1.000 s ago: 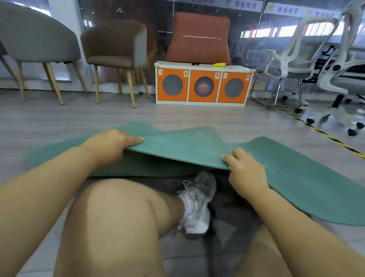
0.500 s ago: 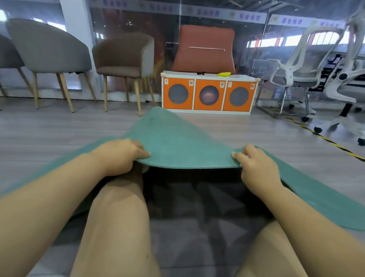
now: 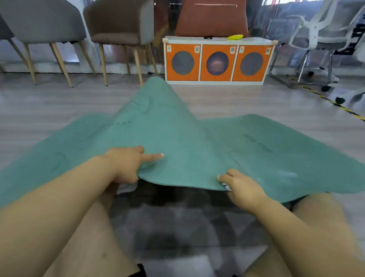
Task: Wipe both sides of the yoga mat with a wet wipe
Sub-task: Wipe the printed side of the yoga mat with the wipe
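A green yoga mat (image 3: 177, 138) lies across the floor in front of me, its middle raised into a peak that points away. My left hand (image 3: 124, 165) grips the mat's near edge, thumb on top and fingers underneath. My right hand (image 3: 241, 189) pinches the same edge further right, and a bit of white, perhaps the wet wipe (image 3: 226, 186), shows under its fingers. The mat's near edge hangs lifted above a grey patterned rug (image 3: 174, 221) between my knees.
An orange and white cabinet (image 3: 217, 63) stands straight ahead with a rust cushion behind it. Two upholstered chairs (image 3: 119, 28) stand at the back left, white office chairs (image 3: 325, 39) at the back right. Yellow-black tape (image 3: 344, 108) runs along the floor on the right.
Both hands have lifted the mat's near edge higher and pushed it forward, so the peak has grown taller. The shoe and foot seen earlier are now covered.
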